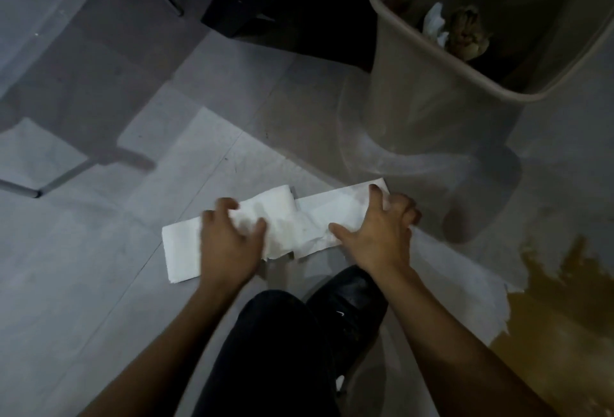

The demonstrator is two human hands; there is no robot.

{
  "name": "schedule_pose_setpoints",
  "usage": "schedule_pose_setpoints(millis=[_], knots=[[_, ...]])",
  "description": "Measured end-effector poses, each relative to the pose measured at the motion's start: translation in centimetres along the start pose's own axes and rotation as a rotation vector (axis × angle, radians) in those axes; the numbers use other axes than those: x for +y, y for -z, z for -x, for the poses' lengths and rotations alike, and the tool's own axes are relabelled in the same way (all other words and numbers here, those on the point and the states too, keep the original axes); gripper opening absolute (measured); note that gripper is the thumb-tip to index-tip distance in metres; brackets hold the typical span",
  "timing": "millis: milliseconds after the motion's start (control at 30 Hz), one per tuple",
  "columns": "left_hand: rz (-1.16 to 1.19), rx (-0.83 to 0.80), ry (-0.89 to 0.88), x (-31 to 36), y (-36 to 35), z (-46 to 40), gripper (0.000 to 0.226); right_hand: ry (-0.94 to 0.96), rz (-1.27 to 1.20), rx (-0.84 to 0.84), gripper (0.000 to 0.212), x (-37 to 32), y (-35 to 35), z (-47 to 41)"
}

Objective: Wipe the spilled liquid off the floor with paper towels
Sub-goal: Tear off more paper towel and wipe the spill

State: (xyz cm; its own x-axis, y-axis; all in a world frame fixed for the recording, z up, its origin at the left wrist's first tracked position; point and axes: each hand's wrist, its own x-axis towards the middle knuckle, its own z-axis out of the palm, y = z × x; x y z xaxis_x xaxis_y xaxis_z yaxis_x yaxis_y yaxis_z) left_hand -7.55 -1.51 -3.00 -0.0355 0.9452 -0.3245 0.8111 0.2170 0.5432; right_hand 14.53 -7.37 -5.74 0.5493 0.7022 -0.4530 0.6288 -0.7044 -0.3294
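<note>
While both hands are motion-blurred, the left hand (pixel 229 243) and right hand (pixel 378 233) press curled fingers onto paper towels (pixel 299 220), hiding their middle, with the brown spill (pixel 558 310) cut off right.

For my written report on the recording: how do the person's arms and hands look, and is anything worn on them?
Both forearms are bare up to the frame edge; no sleeves show. The left hand and right hand wear no gloves, and I see no rings, watch or bracelet, though the picture is dim and slightly blurred. Below them appear dark trousers and a black shoe with a small white mark.
</note>
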Motion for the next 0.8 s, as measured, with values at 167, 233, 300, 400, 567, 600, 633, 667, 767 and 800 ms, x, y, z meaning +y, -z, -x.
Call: schedule_pose_setpoints(millis=[167, 233, 300, 400, 567, 600, 633, 667, 767, 800], knots=[[-0.092, -0.227, 0.133, 4.5, -4.4, -0.8, 0.062, 0.002, -0.014, 0.033, 0.073, -0.3, -0.5, -1.9], [-0.112, -0.251, 0.249, 4.5, -4.6, -2.0, 0.075, -0.007, -0.135, 0.025, 0.044, 0.1, -0.4, -2.8], [-0.09, -0.257, 0.333, 4.7, -4.6, -2.8, 0.085, -0.041, -0.209, 0.032, 0.027, 0.8, -0.3, -3.6], [-0.075, -0.269, 0.354, 5.4, -4.9, -3.2, 0.094, -0.028, -0.295, 0.063, 0.015, 2.0, 0.1, -4.1], [-0.106, -0.271, 0.339, 5.7, -6.2, -3.5, 0.064, 0.035, -0.351, 0.089, 0.012, 2.2, 0.5, -3.6], [-0.068, -0.262, 0.356, 5.6, -6.1, -3.6, 0.055, 0.037, -0.356, 0.083, 0.017, 1.9, 0.6, -3.5], [-0.026, -0.249, 0.367, 5.5, -6.1, -3.7, 0.048, 0.045, -0.362, 0.075, 0.026, 1.5, 0.7, -3.3], [0.013, -0.237, 0.363, 5.4, -6.0, -3.8, 0.043, 0.056, -0.363, 0.071, 0.035, 1.0, 0.7, -3.1], [0.146, -0.214, 0.305, 5.6, -5.8, -3.5, 0.025, 0.073, -0.296, 0.049, 0.044, -0.2, 0.1, -3.0], [0.216, -0.205, 0.296, 5.6, -5.6, -3.2, 0.025, 0.059, -0.273, 0.04, 0.041, -0.3, 0.0, -3.1]])
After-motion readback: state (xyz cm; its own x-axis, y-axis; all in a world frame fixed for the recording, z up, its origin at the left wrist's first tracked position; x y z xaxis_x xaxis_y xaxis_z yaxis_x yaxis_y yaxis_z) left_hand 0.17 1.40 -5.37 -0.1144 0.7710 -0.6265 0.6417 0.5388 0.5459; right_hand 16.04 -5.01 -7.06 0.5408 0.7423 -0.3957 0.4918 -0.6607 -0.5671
